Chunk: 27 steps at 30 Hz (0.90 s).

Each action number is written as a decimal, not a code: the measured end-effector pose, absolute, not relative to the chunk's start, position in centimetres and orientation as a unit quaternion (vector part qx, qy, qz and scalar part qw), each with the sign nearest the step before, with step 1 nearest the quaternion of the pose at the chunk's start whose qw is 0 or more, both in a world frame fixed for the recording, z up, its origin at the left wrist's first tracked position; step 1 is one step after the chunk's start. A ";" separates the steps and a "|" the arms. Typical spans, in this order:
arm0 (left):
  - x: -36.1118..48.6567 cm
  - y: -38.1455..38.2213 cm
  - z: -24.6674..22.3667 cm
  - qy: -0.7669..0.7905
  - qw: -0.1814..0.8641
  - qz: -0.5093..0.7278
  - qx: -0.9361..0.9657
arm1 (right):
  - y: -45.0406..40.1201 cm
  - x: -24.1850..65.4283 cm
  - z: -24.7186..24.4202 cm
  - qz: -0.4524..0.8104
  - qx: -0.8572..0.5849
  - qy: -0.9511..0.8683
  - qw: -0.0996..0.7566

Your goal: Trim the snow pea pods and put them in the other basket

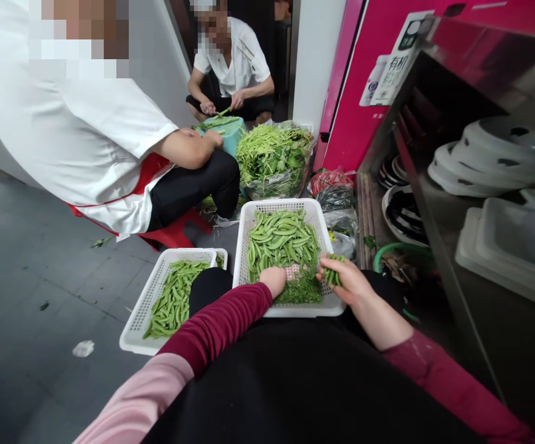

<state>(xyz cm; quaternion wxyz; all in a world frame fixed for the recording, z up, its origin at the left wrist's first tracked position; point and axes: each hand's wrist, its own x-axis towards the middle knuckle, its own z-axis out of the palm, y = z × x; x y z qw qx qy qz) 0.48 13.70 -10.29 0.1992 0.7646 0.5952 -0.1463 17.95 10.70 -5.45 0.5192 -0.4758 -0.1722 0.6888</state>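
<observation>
A white perforated basket (317, 213) rests on my lap. Green pea pods (281, 237) fill its far part, and a heap of small green trimmings (300, 288) lies at its near side. My right hand (348, 280), at the basket's right rim, is closed around a bunch of pea pods (333, 269). My left hand (274, 280) is inside the basket beside the trimmings, back turned to me and fingers curled. Whatever it may hold is hidden.
A second white basket (131, 333) of pea pods stands on the floor at left. One co-worker (110, 135) sits at left; another (237, 68) sits behind a large bag of greens (274, 154). A metal shelf (480, 265) with stacked dishes borders my right.
</observation>
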 end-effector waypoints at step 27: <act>-1.0 9.8 -5.0 0.359 0.254 0.136 0.888 | 9.4 15.2 -6.4 0.681 -0.519 -0.396 0.332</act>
